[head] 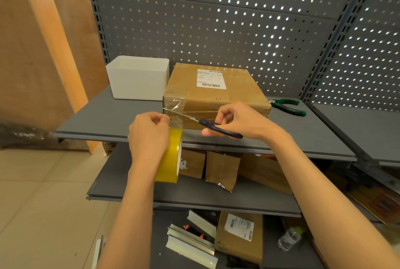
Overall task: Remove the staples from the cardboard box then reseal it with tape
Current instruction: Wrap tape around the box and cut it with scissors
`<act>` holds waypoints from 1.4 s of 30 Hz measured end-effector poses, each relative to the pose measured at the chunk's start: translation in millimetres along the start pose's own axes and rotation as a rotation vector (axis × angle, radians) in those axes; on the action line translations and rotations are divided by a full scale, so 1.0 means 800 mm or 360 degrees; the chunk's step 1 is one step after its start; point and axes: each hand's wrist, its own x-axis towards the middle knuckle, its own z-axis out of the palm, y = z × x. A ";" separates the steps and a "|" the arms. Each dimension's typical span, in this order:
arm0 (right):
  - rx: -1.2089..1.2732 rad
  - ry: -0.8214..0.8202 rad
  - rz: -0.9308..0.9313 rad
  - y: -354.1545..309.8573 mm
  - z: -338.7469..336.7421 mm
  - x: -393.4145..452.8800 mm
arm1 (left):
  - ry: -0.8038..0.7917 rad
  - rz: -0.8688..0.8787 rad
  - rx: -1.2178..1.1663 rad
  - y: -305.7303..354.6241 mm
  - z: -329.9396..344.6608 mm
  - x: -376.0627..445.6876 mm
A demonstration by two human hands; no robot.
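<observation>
Bin left of box, pliers right.

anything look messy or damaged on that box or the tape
The clear tape on the cardboard box front left corner is wrinkled and lifted, not flat. The box's right front corner looks scuffed.

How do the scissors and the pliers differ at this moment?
The scissors are gripped in the right hand, blades at the stretched tape; the pliers lie untouched on the shelf right of the box. Scissors handles are dark blue, pliers handles green. Both are hand tools.
</observation>
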 end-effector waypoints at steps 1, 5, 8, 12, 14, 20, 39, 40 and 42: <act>0.0004 -0.0002 -0.0005 0.000 0.000 0.000 | 0.0002 0.0002 -0.0002 0.000 0.000 0.000; 0.0028 0.0002 -0.0019 -0.001 -0.001 -0.001 | 0.0015 0.0013 0.0001 0.000 0.001 -0.001; 0.0047 0.0002 -0.0031 -0.002 -0.002 -0.002 | 0.0018 0.0015 0.0011 -0.001 0.001 0.000; 0.0073 -0.0001 -0.0048 -0.002 -0.002 -0.003 | 0.0036 0.0002 0.0003 -0.002 0.001 0.001; 0.0090 -0.0001 -0.0048 -0.003 -0.001 -0.003 | 0.0051 -0.0005 0.0000 -0.003 0.002 0.001; 0.0107 0.0021 -0.0046 -0.002 0.002 -0.004 | 0.0068 -0.0074 0.0061 -0.007 0.000 0.000; 0.0061 0.0107 -0.0067 -0.003 0.017 -0.018 | -0.0096 -0.0222 0.0333 -0.019 -0.008 0.001; 0.0049 0.0107 -0.0068 -0.003 0.019 -0.019 | -0.0092 -0.0218 0.0306 -0.019 -0.009 0.000; 0.0008 0.0125 -0.0069 -0.003 0.024 -0.019 | -0.0104 -0.0225 0.0229 -0.020 -0.010 -0.005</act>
